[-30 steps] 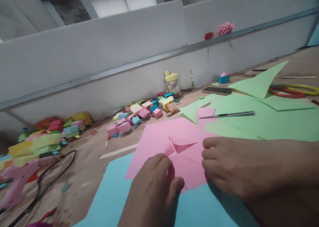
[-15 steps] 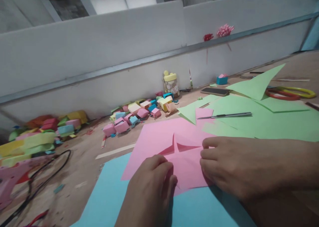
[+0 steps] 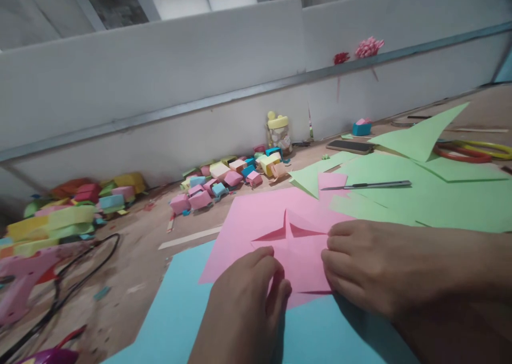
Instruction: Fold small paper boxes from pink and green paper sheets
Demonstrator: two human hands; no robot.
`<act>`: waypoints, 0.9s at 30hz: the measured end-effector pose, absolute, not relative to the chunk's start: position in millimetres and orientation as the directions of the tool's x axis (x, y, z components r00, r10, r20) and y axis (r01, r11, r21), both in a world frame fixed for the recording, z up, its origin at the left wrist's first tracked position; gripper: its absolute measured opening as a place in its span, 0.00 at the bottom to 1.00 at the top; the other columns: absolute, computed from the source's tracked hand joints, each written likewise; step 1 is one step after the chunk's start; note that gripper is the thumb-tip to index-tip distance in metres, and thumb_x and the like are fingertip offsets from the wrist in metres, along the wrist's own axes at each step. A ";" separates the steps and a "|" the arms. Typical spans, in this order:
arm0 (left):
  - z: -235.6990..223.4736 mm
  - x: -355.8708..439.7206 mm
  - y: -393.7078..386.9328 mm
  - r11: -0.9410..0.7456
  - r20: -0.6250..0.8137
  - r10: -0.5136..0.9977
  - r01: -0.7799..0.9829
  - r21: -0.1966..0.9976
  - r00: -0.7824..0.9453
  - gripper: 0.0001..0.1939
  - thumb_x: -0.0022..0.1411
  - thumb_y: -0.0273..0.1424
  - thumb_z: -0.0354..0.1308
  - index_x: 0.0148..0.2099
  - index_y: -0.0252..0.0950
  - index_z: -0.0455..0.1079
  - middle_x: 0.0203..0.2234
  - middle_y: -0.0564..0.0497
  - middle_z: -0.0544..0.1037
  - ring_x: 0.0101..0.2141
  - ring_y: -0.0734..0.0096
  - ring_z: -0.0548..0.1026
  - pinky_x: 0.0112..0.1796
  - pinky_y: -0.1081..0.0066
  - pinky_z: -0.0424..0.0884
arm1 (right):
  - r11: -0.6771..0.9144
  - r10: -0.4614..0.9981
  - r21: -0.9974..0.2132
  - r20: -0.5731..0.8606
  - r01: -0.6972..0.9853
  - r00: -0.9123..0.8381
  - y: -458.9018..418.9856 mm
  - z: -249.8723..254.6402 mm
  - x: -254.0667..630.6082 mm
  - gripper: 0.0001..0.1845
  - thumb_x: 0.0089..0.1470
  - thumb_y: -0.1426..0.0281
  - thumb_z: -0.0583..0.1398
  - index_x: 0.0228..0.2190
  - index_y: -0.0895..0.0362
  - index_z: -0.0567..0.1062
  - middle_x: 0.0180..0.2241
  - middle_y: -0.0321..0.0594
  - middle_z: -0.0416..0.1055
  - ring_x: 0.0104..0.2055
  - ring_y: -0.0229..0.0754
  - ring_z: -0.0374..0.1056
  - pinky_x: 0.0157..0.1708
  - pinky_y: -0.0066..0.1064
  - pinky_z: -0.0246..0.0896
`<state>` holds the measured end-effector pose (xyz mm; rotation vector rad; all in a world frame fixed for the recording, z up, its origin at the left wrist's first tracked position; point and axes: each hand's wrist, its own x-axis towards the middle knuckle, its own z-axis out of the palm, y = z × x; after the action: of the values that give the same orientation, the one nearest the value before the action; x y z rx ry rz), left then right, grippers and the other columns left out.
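Note:
A folded pink paper [image 3: 306, 268] lies on a larger flat pink sheet [image 3: 236, 231], its flaps standing up to a point at the far side. My left hand [image 3: 250, 300] grips its near left edge, fingers curled and thumb close to them. On the right edge, my right hand [image 3: 360, 268] has its fingers bent round the paper, with the fingertips partly hidden. Beneath both pink papers is a blue sheet [image 3: 172, 305], which reaches under my wrists.
A craft knife [image 3: 368, 185] lies on green sheets [image 3: 452, 204] at right, near scissors [image 3: 476, 151] and a phone [image 3: 350, 146]. Small folded paper boxes [image 3: 218, 180] and a lidded jar [image 3: 279, 135] stand along the white partition. A pink glue gun [image 3: 28, 281] with its cord lies left.
The folded pink paper's left flap has opened out, so both flaps now rise evenly to a middle point. My left hand has shifted slightly; the right stays at the right edge.

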<state>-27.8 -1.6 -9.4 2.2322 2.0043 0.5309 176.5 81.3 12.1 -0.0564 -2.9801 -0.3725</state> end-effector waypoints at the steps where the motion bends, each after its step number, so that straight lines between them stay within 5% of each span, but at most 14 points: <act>1: -9.0 -28.1 -1.4 -0.132 0.182 0.980 0.948 0.291 0.081 0.07 0.57 0.24 0.50 0.29 0.39 0.66 0.34 0.51 0.75 0.38 0.64 0.73 0.37 0.66 0.66 | 0.957 -0.008 0.288 0.114 0.026 -0.993 81.6 12.1 175.0 0.10 0.54 0.77 0.54 0.23 0.59 0.71 0.21 0.39 0.66 0.22 0.38 0.55 0.23 0.35 0.44; 6: -4.8 -28.6 -1.6 -0.155 0.148 0.981 0.958 0.241 0.122 0.06 0.59 0.27 0.50 0.30 0.39 0.65 0.31 0.51 0.74 0.33 0.65 0.72 0.33 0.68 0.65 | 0.947 -0.059 0.321 0.166 -0.003 -0.984 86.0 9.5 170.6 0.12 0.57 0.77 0.50 0.24 0.59 0.69 0.23 0.38 0.64 0.23 0.38 0.55 0.24 0.34 0.43; 11: -4.1 -24.2 -3.1 -0.178 0.114 0.981 0.957 0.231 0.155 0.08 0.57 0.37 0.55 0.30 0.39 0.65 0.28 0.52 0.72 0.30 0.65 0.70 0.29 0.68 0.63 | 0.954 0.095 0.255 0.235 0.156 -0.967 88.5 6.5 169.1 0.12 0.57 0.78 0.49 0.26 0.58 0.69 0.25 0.38 0.65 0.22 0.37 0.53 0.21 0.32 0.39; 15: -7.5 -21.9 -1.5 -0.129 0.128 0.986 0.977 0.172 0.108 0.07 0.59 0.28 0.49 0.28 0.39 0.64 0.29 0.51 0.72 0.30 0.65 0.70 0.29 0.69 0.62 | 0.976 0.039 0.198 0.231 0.086 -0.972 88.3 7.7 167.3 0.14 0.58 0.80 0.48 0.28 0.60 0.71 0.28 0.42 0.68 0.28 0.40 0.56 0.25 0.32 0.47; 19: -4.9 -21.2 -0.8 -0.143 0.099 0.987 0.979 0.146 0.129 0.10 0.60 0.26 0.46 0.28 0.38 0.65 0.28 0.50 0.71 0.29 0.66 0.69 0.27 0.69 0.62 | 0.986 0.035 0.134 0.402 0.097 -0.915 89.1 9.0 167.8 0.16 0.55 0.83 0.49 0.23 0.60 0.72 0.27 0.43 0.69 0.28 0.39 0.55 0.27 0.32 0.49; 24: -3.2 -21.4 -2.8 -0.174 0.168 0.975 0.969 0.175 0.145 0.12 0.60 0.25 0.47 0.26 0.38 0.67 0.27 0.50 0.72 0.28 0.67 0.70 0.28 0.70 0.65 | 0.978 0.160 -0.189 0.432 0.084 -0.888 99.2 3.4 168.3 0.11 0.53 0.80 0.54 0.29 0.58 0.75 0.28 0.41 0.73 0.32 0.40 0.61 0.32 0.32 0.53; 27: -8.2 -23.8 -3.8 -0.218 0.239 0.958 0.948 0.234 0.161 0.13 0.58 0.24 0.48 0.27 0.39 0.71 0.31 0.50 0.74 0.31 0.68 0.73 0.30 0.71 0.68 | 0.859 0.394 -0.466 0.340 0.211 -0.854 105.2 -3.7 166.1 0.09 0.55 0.74 0.55 0.28 0.58 0.76 0.25 0.39 0.73 0.29 0.38 0.63 0.30 0.29 0.55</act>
<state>-23.8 -3.8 -8.2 2.3706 1.9460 0.5265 166.1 105.2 -3.7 -0.4459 -2.6029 0.5836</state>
